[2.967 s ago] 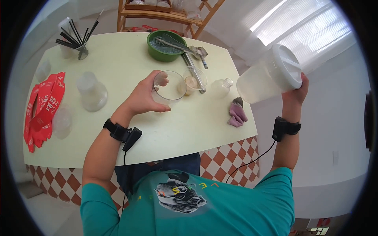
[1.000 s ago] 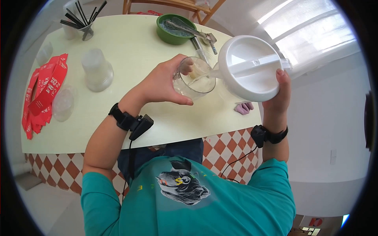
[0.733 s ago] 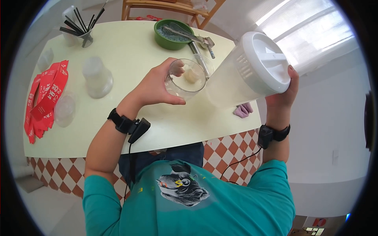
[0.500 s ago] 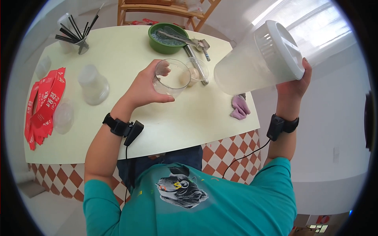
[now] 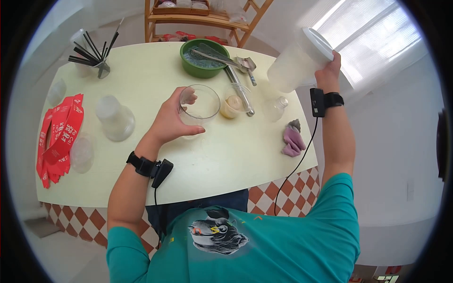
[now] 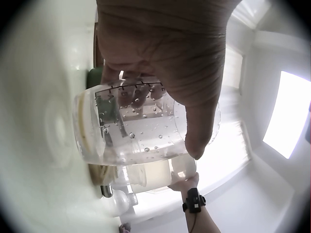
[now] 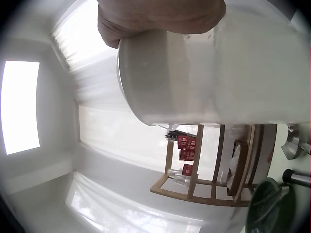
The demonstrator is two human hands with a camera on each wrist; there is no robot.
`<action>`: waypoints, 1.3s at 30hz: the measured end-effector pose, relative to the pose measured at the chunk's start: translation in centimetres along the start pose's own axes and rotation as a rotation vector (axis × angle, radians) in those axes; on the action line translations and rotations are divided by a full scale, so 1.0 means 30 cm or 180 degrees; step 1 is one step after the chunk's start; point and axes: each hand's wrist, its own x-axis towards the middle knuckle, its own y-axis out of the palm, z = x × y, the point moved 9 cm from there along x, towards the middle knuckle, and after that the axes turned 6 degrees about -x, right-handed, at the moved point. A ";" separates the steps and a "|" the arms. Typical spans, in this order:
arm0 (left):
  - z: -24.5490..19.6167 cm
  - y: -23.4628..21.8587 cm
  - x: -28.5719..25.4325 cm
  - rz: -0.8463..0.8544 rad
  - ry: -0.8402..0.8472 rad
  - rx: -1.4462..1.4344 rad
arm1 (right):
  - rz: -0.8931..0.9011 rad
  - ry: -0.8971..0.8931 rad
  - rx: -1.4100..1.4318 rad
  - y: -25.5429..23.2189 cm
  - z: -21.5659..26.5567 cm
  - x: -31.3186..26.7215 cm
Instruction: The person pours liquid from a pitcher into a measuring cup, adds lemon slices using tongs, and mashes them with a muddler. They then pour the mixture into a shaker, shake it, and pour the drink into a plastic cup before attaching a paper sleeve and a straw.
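The left hand [image 5: 171,118] grips a clear cup [image 5: 200,104] around its side, thumb apart from the fingers; the left wrist view shows droplets and printed marks on the cup [image 6: 141,131]. At the table's right side, the right hand [image 5: 329,70] holds a large translucent pitcher [image 5: 290,66] with a white lid [image 5: 318,43], tilted. In the right wrist view the hand [image 7: 160,17] lies against the pitcher [image 7: 194,77]. Between the two hands stand a small plastic cup with tan contents [image 5: 232,106] and a clear bottle [image 5: 274,109].
A green bowl [image 5: 203,70] with utensils stands at the back, a metal rod [image 5: 240,92] beside it. A purple cloth [image 5: 293,140] lies at the right. Red strips [image 5: 59,137], stacked clear cups [image 5: 114,119] and a cup of black straws [image 5: 103,70] are at the left.
The pitcher was tipped over the clear cup, then moved right and back, away from it. The left hand with the cup has shifted left, and the small bottle shows again.
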 end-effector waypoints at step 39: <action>0.061 -0.050 0.011 -0.0196 0.0023 0.0135 | -0.0073 -0.0007 -0.1441 -0.212 -0.255 -0.025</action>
